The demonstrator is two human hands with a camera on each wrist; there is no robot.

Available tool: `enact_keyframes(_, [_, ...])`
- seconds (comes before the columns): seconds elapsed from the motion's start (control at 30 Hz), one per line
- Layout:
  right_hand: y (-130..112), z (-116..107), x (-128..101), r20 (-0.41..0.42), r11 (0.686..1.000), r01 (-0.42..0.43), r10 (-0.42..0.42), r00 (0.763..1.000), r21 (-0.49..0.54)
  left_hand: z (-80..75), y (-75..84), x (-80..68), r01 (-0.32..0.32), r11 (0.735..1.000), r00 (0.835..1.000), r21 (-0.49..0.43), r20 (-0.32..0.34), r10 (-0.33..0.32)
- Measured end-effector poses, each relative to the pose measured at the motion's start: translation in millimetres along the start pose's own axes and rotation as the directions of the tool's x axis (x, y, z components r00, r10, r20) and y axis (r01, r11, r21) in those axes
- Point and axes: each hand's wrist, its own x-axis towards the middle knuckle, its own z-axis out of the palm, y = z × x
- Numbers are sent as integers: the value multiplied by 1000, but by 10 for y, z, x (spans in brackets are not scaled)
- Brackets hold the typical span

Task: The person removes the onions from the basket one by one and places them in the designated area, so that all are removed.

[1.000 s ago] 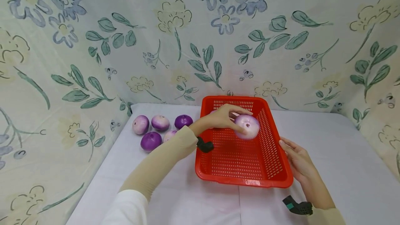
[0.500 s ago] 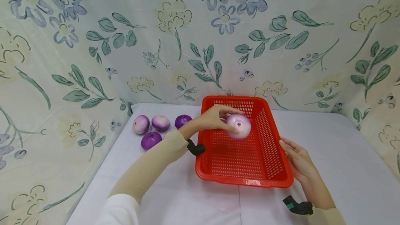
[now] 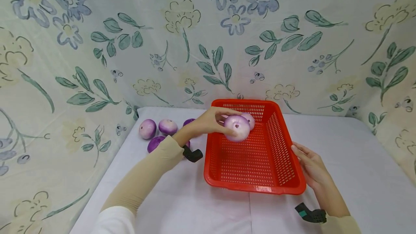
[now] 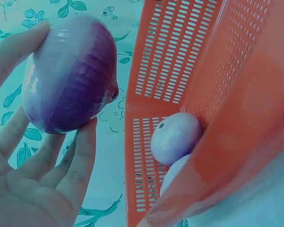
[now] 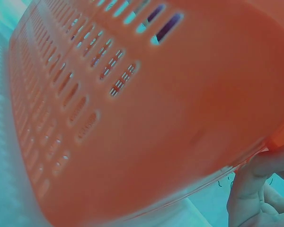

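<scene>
My left hand (image 3: pixel 209 121) grips a purple-and-white onion (image 3: pixel 237 128) over the red plastic basket (image 3: pixel 255 189). In the left wrist view that onion (image 4: pixel 73 75) sits between thumb and fingertips, apart from the basket wall. Behind it in the head view, another onion (image 3: pixel 248 120) shows inside the basket. Two onions lie in the basket in the left wrist view, a pale one (image 4: pixel 176 138) and one (image 4: pixel 175 175) partly hidden by the rim. My right hand (image 3: pixel 312 167) holds the basket's right rim, thumb on top; in the right wrist view its fingers (image 5: pixel 255 189) curl at the rim.
Several onions lie on the white-covered table left of the basket, among them a pale one (image 3: pixel 168 127) and a purple-pink one (image 3: pixel 147 129); my left forearm hides some. A flower-printed cloth (image 3: pixel 182 53) hangs behind the table (image 3: pixel 195 198).
My left hand has moved left with the onion, from above the basket's middle toward its left side. An onion in the basket has come into sight behind it. The right hand stays at the rim.
</scene>
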Motion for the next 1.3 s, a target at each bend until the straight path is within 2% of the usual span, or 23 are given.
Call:
enact_keyframes(0.23, [4,2,-7,-3,1000,5,-6,1000,-17,-116,-51,-139,12,1000,1000,1,-10,-12])
enact_keyframes(0.5, [3,7,-5,-7,1000,-5,4,1000,-24,-257,-88,-354,-4,1000,998,17,-69,5])
enact_keyframes(0.77, [0,12,-4,-5,1000,-2,1,1000,-24,-420,-133,-587,36,999,991,21,-128,-33])
enact_keyframes(0.93, [-6,16,-8,-3,1000,-6,6,1000,-20,-526,-184,-717,4,1000,988,11,-152,-3])
enact_keyframes(1.03, [-11,12,-10,-9,1000,-14,14,1000,-23,-584,-220,-788,21,999,983,25,-181,-16])
enact_keyframes(1.2, [-12,11,-9,-18,999,-23,22,1000,-39,-672,-271,-918,85,995,970,49,-234,-71])
enact_keyframes(1.3, [-7,13,-7,-18,999,-25,24,1000,-42,-740,-316,-1014,95,994,965,55,-251,-78])
